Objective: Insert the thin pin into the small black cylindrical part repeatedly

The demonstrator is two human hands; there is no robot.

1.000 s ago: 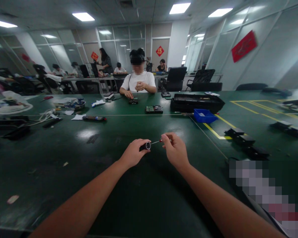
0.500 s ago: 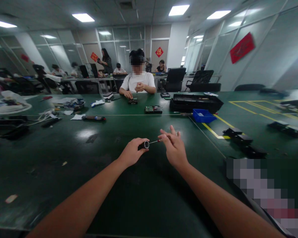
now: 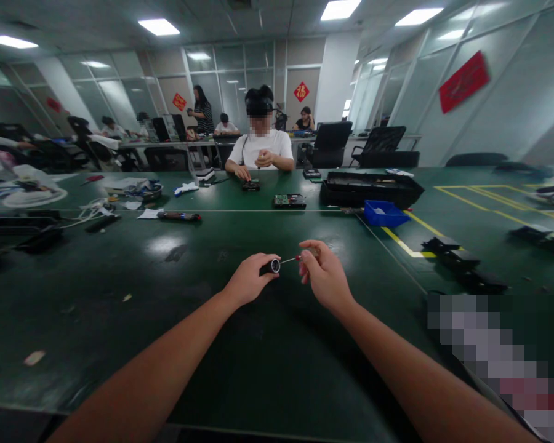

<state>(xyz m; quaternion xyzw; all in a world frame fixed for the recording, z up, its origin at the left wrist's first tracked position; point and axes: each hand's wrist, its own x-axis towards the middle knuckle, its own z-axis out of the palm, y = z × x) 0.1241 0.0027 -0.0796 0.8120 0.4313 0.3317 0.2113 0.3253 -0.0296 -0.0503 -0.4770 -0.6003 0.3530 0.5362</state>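
My left hand is closed round a small black cylindrical part with a pale ring at its end; its exact kind is unclear. In my right hand the fingers are wrapped about the red-tipped handle of a screwdriver. Its thin metal shaft points left and meets the side of the black cylinder. Most of the handle is hidden behind my fingers. Both hands are held over the green table.
Across the table a person handles a small board. Nearby lie a circuit-board device, a long black housing, a blue bin and black blocks. To the left are another screwdriver-like tool and white cables.
The fingers of my right hand, spread half a second ago, have curled in round the screwdriver handle. My left hand still holds the cylinder. The whole view has shifted slightly.
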